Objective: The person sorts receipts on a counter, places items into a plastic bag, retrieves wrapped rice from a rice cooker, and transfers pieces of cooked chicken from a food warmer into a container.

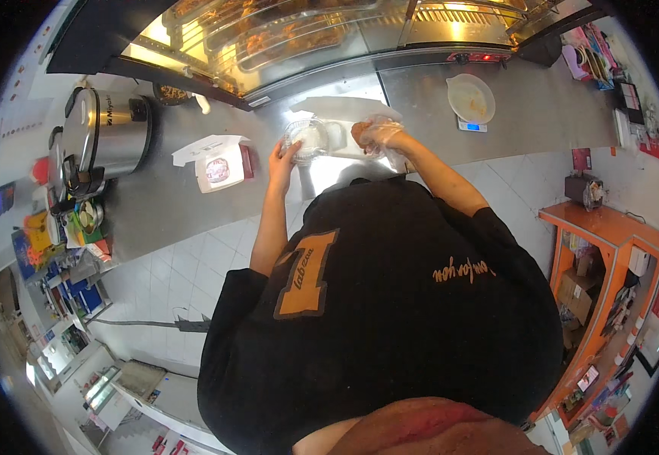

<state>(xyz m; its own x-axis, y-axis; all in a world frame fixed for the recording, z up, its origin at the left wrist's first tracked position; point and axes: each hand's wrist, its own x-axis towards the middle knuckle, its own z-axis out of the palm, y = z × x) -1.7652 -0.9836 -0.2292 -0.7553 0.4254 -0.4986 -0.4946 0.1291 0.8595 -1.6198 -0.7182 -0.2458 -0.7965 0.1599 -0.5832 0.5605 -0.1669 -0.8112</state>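
Note:
My left hand (285, 162) holds the edge of a clear plastic container (305, 139) with white contents, its thumb over the rim. To its right, an open white food box (345, 149) lies on the steel counter. Over that box's right part, my right hand (385, 136), covered by a clear plastic glove, grips a piece of fried food (359, 135), brown and crusted. A second open paper box (207, 172) with a round wrapped item (218, 170) in it stands on the counter to the left.
A lit glass food warmer (306, 40) runs along the counter's back. At the left stands a large steel pot-like cooker (119, 132). A plastic bowl (470, 96) sits on a small digital scale (473, 127) at the right. An orange shelf unit (608, 224) is at the far right.

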